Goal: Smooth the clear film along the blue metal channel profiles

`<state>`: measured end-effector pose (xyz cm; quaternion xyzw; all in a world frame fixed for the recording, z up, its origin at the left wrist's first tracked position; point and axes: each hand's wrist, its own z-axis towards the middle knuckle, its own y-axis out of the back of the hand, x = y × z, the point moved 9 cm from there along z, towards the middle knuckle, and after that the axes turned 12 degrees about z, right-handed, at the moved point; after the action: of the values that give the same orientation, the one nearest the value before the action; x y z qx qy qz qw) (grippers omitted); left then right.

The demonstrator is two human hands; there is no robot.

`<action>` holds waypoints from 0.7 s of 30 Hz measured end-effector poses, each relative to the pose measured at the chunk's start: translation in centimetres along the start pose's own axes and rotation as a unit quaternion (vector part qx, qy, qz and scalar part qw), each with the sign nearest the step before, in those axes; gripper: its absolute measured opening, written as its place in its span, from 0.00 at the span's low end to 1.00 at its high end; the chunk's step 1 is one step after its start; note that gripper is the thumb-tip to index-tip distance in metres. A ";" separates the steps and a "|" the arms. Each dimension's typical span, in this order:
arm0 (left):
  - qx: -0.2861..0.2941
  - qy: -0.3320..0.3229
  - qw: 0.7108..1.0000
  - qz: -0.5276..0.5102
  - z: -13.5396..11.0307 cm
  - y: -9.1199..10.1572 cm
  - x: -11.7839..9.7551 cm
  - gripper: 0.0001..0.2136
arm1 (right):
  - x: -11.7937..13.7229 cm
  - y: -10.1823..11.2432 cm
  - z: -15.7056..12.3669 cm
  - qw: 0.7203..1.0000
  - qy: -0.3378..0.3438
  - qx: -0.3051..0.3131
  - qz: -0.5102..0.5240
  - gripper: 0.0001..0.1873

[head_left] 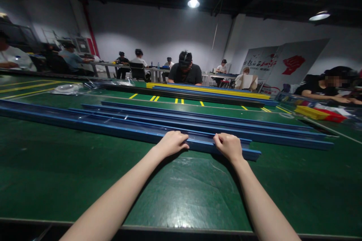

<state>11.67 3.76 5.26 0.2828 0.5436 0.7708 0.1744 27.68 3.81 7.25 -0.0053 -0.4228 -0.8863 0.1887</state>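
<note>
A long blue channel rail [135, 130] lies across the green table, running from the far left to just right of my hands. Over its near edge my left hand [173, 143] is closed, with the thumb on the front side. My right hand [228, 146] grips the same rail close to its right end, fingers curled over the edge. A short bare stretch of rail shows between the two hands. Directly behind lie more blue channel rails [271, 135], roughly parallel to it and apart from my hands.
Farther back lie a black rail [181, 96] and a yellow rail [209, 90]. Clear plastic wrapping [68, 89] sits at the back left. Yellow and red trays [311, 112] stand at the right. A person [185, 69] sits across the green table [70, 180]; others work around the room.
</note>
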 end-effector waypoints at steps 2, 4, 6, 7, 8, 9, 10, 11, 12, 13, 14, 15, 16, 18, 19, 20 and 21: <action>0.001 0.001 1.000 0.001 0.0 0.0 0.0 0.11 | 0.0 0.0 0.0 1.000 -0.001 0.003 0.000 0.22; 0.004 0.004 1.000 0.000 0.0 0.0 0.1 0.11 | 0.0 -0.1 0.0 1.000 -0.003 0.005 -0.002 0.22; 0.006 0.005 1.000 -0.002 -0.1 -0.1 0.2 0.11 | -0.1 -0.1 0.0 1.000 -0.006 0.006 -0.005 0.22; 0.005 0.005 1.000 -0.002 -0.1 -0.1 0.2 0.11 | -0.1 -0.1 0.0 1.000 -0.007 0.007 -0.006 0.22; 0.005 0.004 1.000 -0.003 -0.1 -0.2 0.2 0.11 | -0.1 -0.2 0.0 1.000 -0.008 0.008 -0.006 0.22; 0.005 0.004 1.000 -0.004 -0.1 -0.3 0.2 0.11 | -0.1 -0.2 0.0 1.000 -0.008 0.009 -0.006 0.22; 0.004 0.005 1.000 -0.005 -0.1 -0.4 0.2 0.11 | -0.1 -0.2 0.1 1.000 -0.008 0.010 -0.005 0.22; 0.004 0.008 1.000 -0.008 -0.1 -0.5 0.3 0.12 | -0.1 -0.2 0.1 1.000 -0.007 0.012 -0.004 0.22; 0.003 0.012 1.000 -0.014 -0.1 -0.6 0.4 0.12 | -0.1 -0.2 0.1 1.000 -0.007 0.012 -0.003 0.22; 0.001 0.016 1.000 -0.020 0.0 -0.7 0.5 0.13 | -0.1 -0.2 0.1 1.000 -0.008 0.013 -0.002 0.22; 0.000 0.022 0.999 -0.026 0.0 -0.7 0.6 0.13 | -0.1 -0.2 0.1 1.000 -0.010 0.014 -0.002 0.22; 0.000 0.027 0.999 -0.031 0.0 -0.8 0.8 0.13 | -0.1 -0.2 0.1 1.000 -0.011 0.015 -0.002 0.22; 0.003 0.031 0.999 -0.033 0.0 -0.9 0.9 0.14 | -0.2 -0.3 0.1 1.000 -0.013 0.017 -0.002 0.22; 0.008 0.036 0.999 -0.030 0.1 -1.0 1.1 0.14 | -0.2 -0.3 0.0 1.000 -0.015 0.020 -0.003 0.22; 0.010 0.037 0.999 -0.028 0.1 -1.1 1.1 0.14 | -0.2 -0.3 0.0 1.000 -0.016 0.022 -0.004 0.22; 0.009 0.036 0.999 -0.025 0.1 -1.0 1.1 0.14 | -0.2 -0.3 0.0 1.000 -0.018 0.025 -0.007 0.22; 0.006 0.036 0.999 -0.023 0.1 -1.0 1.1 0.14 | -0.2 -0.4 0.0 0.999 -0.020 0.027 -0.009 0.22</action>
<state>10.79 4.83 4.63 0.2435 0.5607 0.7728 0.1704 27.77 4.13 6.97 -0.0143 -0.4507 -0.8759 0.1719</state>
